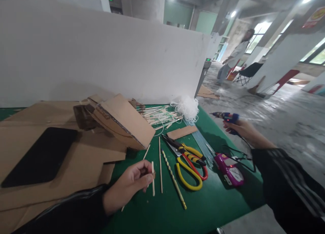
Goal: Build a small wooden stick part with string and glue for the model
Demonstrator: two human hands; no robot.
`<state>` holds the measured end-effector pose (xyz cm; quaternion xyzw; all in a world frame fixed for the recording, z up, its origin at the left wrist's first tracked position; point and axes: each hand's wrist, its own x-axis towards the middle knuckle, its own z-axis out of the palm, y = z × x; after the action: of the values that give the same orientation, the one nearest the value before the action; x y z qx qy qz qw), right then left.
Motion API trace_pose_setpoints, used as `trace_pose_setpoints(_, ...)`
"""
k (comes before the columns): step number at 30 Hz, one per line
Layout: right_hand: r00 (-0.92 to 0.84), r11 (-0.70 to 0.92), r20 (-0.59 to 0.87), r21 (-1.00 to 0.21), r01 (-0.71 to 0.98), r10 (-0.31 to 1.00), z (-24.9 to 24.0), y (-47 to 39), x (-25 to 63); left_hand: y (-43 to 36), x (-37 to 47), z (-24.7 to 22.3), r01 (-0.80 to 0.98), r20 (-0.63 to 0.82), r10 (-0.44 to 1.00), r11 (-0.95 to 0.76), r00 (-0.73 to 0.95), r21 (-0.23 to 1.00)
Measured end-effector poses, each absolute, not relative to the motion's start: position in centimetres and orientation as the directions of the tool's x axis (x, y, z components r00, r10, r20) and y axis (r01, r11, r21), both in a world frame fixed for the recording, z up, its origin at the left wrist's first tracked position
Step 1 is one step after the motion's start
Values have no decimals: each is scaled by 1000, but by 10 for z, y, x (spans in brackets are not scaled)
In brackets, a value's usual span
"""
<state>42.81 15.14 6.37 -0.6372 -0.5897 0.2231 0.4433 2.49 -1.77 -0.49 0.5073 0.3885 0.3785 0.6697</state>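
Observation:
Between the thumb and fingers of my left hand point(134, 179) is a short wooden stick point(153, 188), held upright with a small brown bit at my thumb. My right hand point(242, 130) grips a blue hot glue gun point(230, 118) past the table's right edge, its nozzle pointing left. Beside my left hand lie a longer wooden stick point(160, 166) and a pencil with a spiral pattern point(174, 179). Yellow-handled scissors point(189, 176) lie partly under black-and-yellow pliers point(191, 152).
A purple power strip point(230, 169) with a dark cord sits at the right edge. Clear glue sticks point(203, 146), tangled white string point(188, 108) and many thin sticks point(157, 115) lie behind. Cardboard point(124, 120) and a black tablet-like slab point(42, 156) occupy the left. A person point(236, 54) stands far off.

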Motion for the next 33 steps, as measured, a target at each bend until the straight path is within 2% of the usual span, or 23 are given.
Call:
trace_pose_setpoints(3,112,80,161,-849,523,981,93,125,423,-17,25,-5,-148,-159,898,238,411,960)
trace_pose_setpoints(5,48,145,192,-865,481,980,109,100,413,-18,24,-6,-174,-163,886,260,433,950)
trace_pose_setpoints(9,0,173,179,-953,248,984,113,38,372,-19,22,-2,-204,-151,878,267,454,942)
trace_pose_setpoints(12,-155,-32,-46,-995,92,987,87,-4,339,-19,23,3,-228,-156,886,277,437,933)
trace_pose_setpoints(14,-281,-187,-194,-981,53,940,64,-25,320,-20,24,6,-233,-177,889,295,422,927)
trace_pose_setpoints(17,-319,-324,-299,-946,-26,899,34,-43,296,-21,26,9,-241,-199,889,317,413,917)
trace_pose_setpoints(21,-326,-369,-313,-921,-124,892,11,-53,270,-23,26,8,-272,-198,900,317,388,909)
trace_pose_setpoints(26,-232,-357,-314,-917,-176,921,-11,-58,249,-22,26,5,-265,-212,904,322,371,909)
trace_pose_setpoints(33,-284,-369,-296,-895,-249,912,-30,-63,241,-22,25,3,-262,-201,908,308,368,915)
